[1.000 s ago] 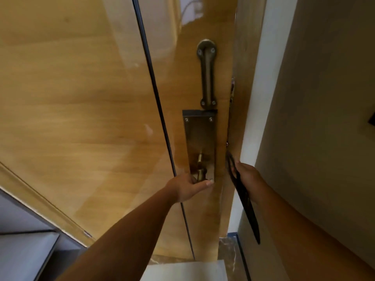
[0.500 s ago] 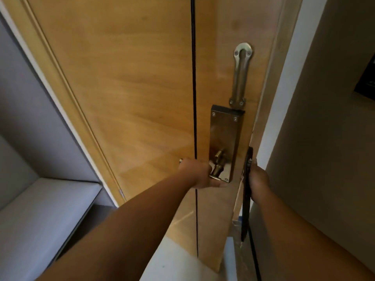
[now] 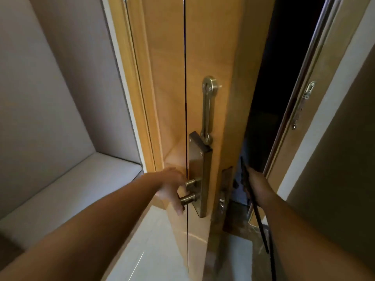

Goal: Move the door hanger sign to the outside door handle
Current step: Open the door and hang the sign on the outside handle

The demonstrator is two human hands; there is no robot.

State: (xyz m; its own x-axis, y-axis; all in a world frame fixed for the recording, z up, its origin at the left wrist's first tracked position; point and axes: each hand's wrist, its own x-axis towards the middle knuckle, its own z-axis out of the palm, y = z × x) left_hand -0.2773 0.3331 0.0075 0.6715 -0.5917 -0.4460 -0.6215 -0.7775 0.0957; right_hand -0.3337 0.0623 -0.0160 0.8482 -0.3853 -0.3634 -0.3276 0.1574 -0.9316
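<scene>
- Door (image 3: 203,47): wood, standing ajar; dark gap showing past its edge.
- Left hand (image 3: 172,187): fingers spread loosely, resting on inside lever (image 3: 187,198) by the lock plate (image 3: 199,179).
- Right hand (image 3: 256,185): reaching into the gap; fingers wrapping the door hanger sign (image 3: 258,218) near its top, tips hidden.
- Sign: thin dark strip seen edge-on, hanging down along the forearm, just beside the door edge.
- Handling est.: light, stiff-ish card/plastic, likely bending if squeezed; gripping near the hook end is looking best.
- Outside handle: not visible.

Count here: one door (image 3: 203,47), one sign (image 3: 257,216), two hands (image 3: 171,185) (image 3: 257,185), and maybe two metal knobs (image 3: 187,198).
</scene>
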